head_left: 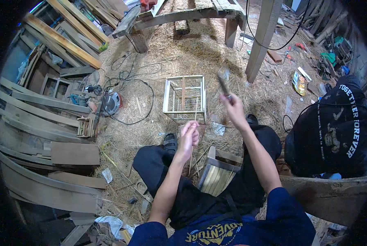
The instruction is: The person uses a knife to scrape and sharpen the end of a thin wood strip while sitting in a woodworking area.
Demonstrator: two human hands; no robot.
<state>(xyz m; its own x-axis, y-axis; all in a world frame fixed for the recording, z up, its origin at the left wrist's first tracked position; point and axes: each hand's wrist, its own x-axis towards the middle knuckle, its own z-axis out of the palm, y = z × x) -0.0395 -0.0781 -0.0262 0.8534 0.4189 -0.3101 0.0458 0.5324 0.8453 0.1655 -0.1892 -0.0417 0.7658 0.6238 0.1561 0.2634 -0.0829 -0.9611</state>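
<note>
My left hand (188, 137) is closed round a thin wooden stick (195, 111), which sticks up past the fingers and runs down below the fist. To its right, my raised right hand (234, 110) grips a dark, knife-like tool (223, 85); its far end is blurred, so its exact kind is unclear. Just beyond my left hand, a small cage (164, 95) with a pale wooden frame and thin bars stands on the straw-strewn floor. Between my legs is a wooden box (218, 180) with slatted sides.
Cables and a round power tool (111, 102) lie left of the cage. Boards and panels (74, 153) are stacked along the left. A rough wooden bench (183, 16) stands ahead, beside a post (263, 41). Close on my right sits a person in a black shirt (329, 131).
</note>
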